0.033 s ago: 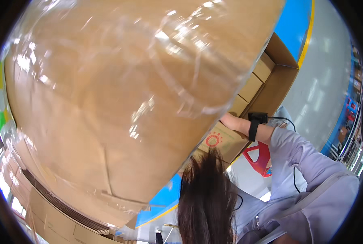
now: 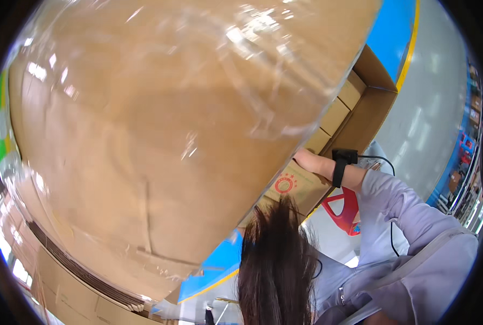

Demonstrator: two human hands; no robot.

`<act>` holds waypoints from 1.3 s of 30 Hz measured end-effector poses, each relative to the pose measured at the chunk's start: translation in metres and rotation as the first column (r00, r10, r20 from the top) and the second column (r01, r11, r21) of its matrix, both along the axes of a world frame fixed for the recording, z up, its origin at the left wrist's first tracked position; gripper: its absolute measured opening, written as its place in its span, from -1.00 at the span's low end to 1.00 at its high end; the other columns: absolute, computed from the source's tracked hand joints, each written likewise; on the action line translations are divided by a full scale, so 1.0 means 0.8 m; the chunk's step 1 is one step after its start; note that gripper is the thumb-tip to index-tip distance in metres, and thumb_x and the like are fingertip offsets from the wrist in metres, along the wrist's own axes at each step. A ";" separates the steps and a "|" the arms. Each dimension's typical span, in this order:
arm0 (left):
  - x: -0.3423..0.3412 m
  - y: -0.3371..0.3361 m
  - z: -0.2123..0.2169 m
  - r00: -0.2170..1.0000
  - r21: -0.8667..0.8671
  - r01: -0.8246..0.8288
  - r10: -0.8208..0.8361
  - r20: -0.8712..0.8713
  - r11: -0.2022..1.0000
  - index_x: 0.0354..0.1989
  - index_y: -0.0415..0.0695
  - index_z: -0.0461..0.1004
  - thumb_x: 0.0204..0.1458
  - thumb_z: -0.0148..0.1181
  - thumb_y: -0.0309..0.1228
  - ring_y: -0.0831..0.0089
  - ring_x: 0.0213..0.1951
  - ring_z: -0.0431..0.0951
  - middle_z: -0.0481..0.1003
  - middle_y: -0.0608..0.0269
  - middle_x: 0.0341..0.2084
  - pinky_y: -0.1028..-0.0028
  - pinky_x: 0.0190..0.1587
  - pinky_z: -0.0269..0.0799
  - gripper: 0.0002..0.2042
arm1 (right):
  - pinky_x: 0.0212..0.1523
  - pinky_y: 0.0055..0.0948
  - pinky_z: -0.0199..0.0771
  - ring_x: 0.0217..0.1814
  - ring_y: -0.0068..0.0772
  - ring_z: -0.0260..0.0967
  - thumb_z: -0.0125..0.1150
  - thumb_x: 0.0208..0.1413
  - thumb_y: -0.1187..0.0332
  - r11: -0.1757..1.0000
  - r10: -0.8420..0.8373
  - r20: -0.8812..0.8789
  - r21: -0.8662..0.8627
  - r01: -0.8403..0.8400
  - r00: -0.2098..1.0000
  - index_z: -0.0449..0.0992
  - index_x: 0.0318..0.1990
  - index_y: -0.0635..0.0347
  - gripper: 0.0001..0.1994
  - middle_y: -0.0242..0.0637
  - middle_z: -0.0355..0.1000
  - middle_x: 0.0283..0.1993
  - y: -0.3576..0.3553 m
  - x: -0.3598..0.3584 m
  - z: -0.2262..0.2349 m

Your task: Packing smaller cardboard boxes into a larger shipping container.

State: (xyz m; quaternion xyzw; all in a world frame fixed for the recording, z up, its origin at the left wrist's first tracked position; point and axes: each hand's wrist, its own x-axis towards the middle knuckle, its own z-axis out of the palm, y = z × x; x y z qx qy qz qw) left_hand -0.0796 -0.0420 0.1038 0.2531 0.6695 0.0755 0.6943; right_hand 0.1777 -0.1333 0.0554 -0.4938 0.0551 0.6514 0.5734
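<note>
My right hand (image 2: 309, 161) reaches in from the right over an open cardboard carton (image 2: 372, 111) that holds several small brown boxes (image 2: 334, 116). It rests at a box with a red round print (image 2: 286, 184), touching or just above it. The fingers go behind the edge of a large plastic-wrapped cardboard surface (image 2: 160, 124), so their grip is hidden. A black strap with a small dark device (image 2: 344, 157) sits on my right wrist, with a cable running off it. My left hand is out of sight.
A red plastic stool (image 2: 341, 211) stands below my forearm. Flattened cardboard (image 2: 73, 281) is stacked at lower left. The floor is grey (image 2: 420, 114) and blue (image 2: 390, 38), with a yellow line (image 2: 409, 54). Dark hair (image 2: 276, 265) hangs in the lower middle.
The glare and creases on the plastic wrap have shifted slightly. My right hand stays almost in the same place at the boxes.
</note>
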 end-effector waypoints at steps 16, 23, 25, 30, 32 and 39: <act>0.022 -0.014 -0.004 0.953 0.505 0.224 -0.078 -0.293 0.833 0.21 -0.29 0.16 -0.17 0.45 -0.36 0.36 -0.07 0.52 0.50 0.07 -0.06 0.40 -0.01 0.42 -0.24 | 0.34 -0.09 -0.06 0.27 0.03 0.09 0.26 -0.02 0.20 0.930 0.356 0.932 -0.360 -0.073 -0.067 0.19 0.25 0.22 -0.33 0.02 0.23 0.16 0.054 -0.107 0.070; 0.017 -0.025 -0.029 0.947 0.536 0.250 -0.088 -0.309 0.806 0.22 -0.30 0.15 -0.23 0.47 -0.27 0.25 -0.13 0.57 0.53 0.01 -0.12 0.41 -0.11 0.48 -0.17 | 0.11 -0.05 0.23 0.12 0.00 0.22 0.26 -0.02 0.17 0.733 0.161 0.946 -0.306 -0.608 -0.282 0.44 0.00 0.09 -0.58 -0.07 0.32 0.01 0.135 -0.170 0.062; 0.016 -0.022 -0.029 0.983 0.610 0.166 -0.077 -0.169 0.774 0.22 -0.31 0.16 -0.22 0.46 -0.29 0.21 -0.10 0.56 0.51 -0.03 -0.10 0.40 -0.09 0.47 -0.19 | 0.03 -0.09 0.29 0.05 -0.03 0.28 0.29 -0.06 0.11 0.710 0.116 0.931 -0.322 -0.626 -0.347 0.44 -0.01 0.12 -0.54 -0.08 0.35 -0.05 0.146 -0.165 0.059; -0.003 -0.023 -0.062 0.998 0.425 -0.017 -0.013 0.067 0.905 0.29 -0.24 0.03 -0.16 0.44 -0.26 0.33 0.07 0.39 0.33 0.05 0.10 0.45 0.04 0.37 -0.14 | -0.04 -0.19 0.34 -0.07 0.02 0.35 0.35 -0.16 -0.05 0.747 0.120 0.942 -0.293 -0.597 -0.313 0.45 -0.04 0.22 -0.39 -0.09 0.43 -0.12 0.160 -0.167 0.061; -0.004 -0.022 -0.067 0.997 0.416 -0.037 0.008 0.070 0.909 0.28 -0.25 0.05 -0.16 0.44 -0.27 0.34 0.06 0.40 0.35 0.05 0.09 0.45 0.04 0.37 -0.14 | -0.04 -0.19 0.34 -0.08 0.02 0.36 0.35 -0.17 -0.06 0.756 0.100 0.936 -0.292 -0.586 -0.338 0.46 -0.04 0.22 -0.38 -0.09 0.44 -0.12 0.157 -0.168 0.062; -0.019 -0.022 -0.043 0.984 0.332 0.000 -0.060 0.170 0.943 0.12 -0.26 0.29 -0.24 0.48 -0.19 0.22 -0.01 0.48 0.48 0.04 -0.06 0.39 0.04 0.38 -0.26 | 0.00 -0.23 0.28 0.04 -0.10 0.25 0.40 -0.25 -0.08 0.790 0.288 0.908 -0.405 -0.461 -0.304 0.48 -0.12 0.20 -0.39 -0.17 0.43 -0.08 0.142 -0.169 0.078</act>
